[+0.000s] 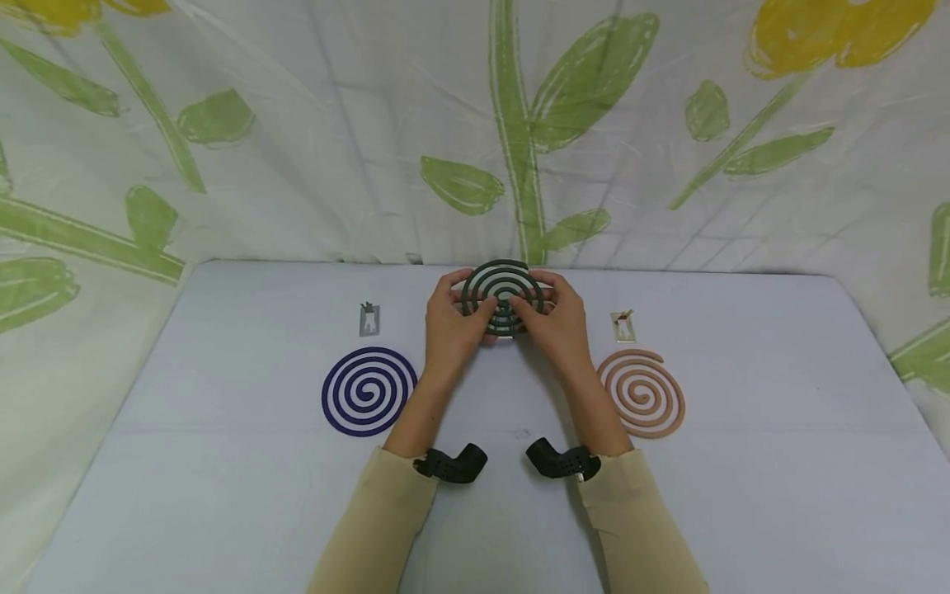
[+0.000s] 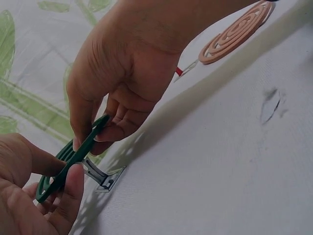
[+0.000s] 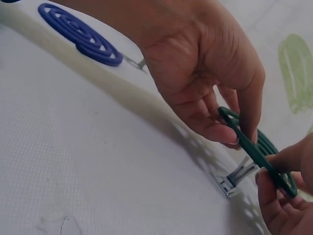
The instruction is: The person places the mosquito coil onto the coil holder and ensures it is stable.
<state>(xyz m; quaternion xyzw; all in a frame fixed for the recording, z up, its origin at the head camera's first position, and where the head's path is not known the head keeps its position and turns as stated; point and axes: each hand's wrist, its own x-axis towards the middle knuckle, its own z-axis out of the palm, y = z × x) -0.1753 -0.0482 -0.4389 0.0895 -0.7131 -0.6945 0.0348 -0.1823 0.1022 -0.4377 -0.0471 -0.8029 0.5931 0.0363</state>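
Pinched from both sides between thumbs and fingers, the green coil (image 3: 253,152) is held by the left hand (image 1: 454,326) and the right hand (image 1: 560,322) together, neither of them spread wide. It is tilted, raised off the white table (image 1: 505,520), with a small metal stand (image 2: 110,180) just beneath it; the stand's strip rises toward the coil's underside, though whether the two touch I cannot tell. Slim rings look likely to be brittle, so the chief risk, in my judgement, is a snap: uneven thumb pressure near the middle of the green coil, or one hand twisting against the other, could crack a turn. Neither hand plainly steadies the stand below the coil, so a downward push a little off its line could tip or skid it. The strip is also narrow, and the thumbs probably hide its tip from above, which makes a misjudged position easy. Left of the green coil and closer to the person lies the blue coil (image 1: 364,392), with the peach coil (image 1: 644,393) similarly placed to its right; the forearms pass so near both that a low, outward sweep might nudge either one.
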